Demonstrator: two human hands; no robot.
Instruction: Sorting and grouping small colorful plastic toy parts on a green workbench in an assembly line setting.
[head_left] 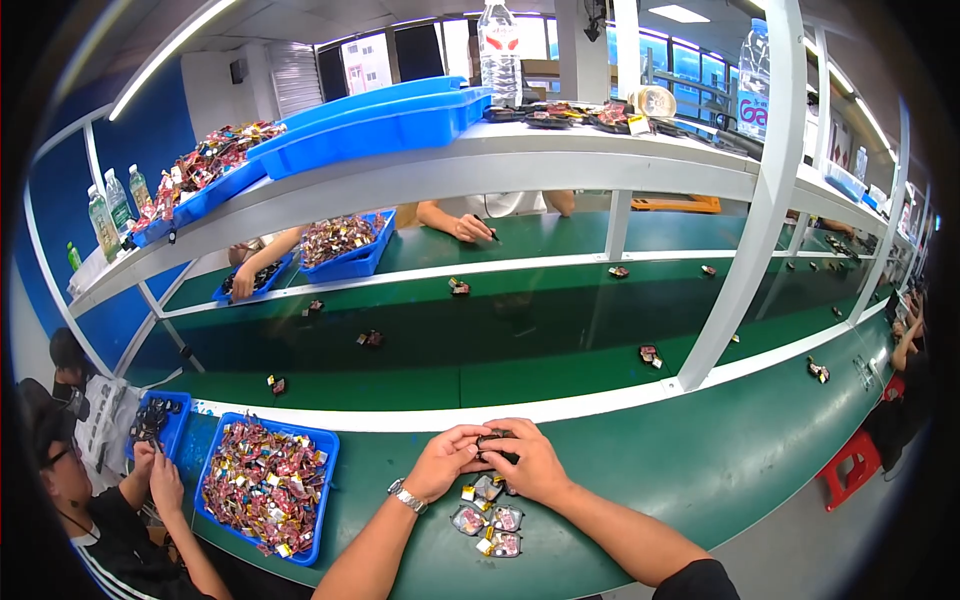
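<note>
My left hand [442, 465] and my right hand [532, 465] meet over the green bench, fingers closed around a small black plastic casing [495, 437]. Its details are mostly hidden by my fingers. A watch sits on my left wrist. Just below my hands lies a little group of dark casings [468, 519] with circuit boards and yellow-and-white parts inside. To the left of my left forearm stands a blue tray [333, 470] heaped with small red circuit boards carrying white and yellow pieces.
Beyond the bench's white rail runs a green conveyor [540, 345] carrying scattered casings [650, 356]. A white post [745, 230] and an overhead shelf [560, 150] with blue trays and bottles stand ahead. Co-workers sit at left and across; a red stool [852, 468] is at right.
</note>
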